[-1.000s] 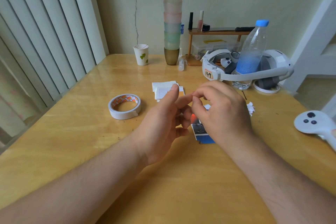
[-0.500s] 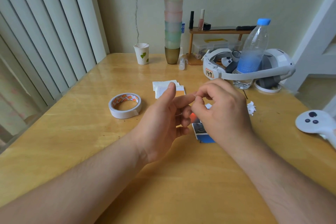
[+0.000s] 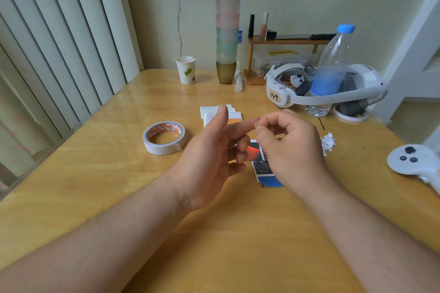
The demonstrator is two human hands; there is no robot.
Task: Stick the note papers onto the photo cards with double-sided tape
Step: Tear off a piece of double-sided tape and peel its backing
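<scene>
I judge it early: my right hand fingers pinch a tiny tape bit off my left hand, its index finger out, while photo cards and note papers lie apart on the tabletop.

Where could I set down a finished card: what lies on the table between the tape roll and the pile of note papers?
In the head view, only bare wooden table separates the tape roll from the note papers.
</scene>
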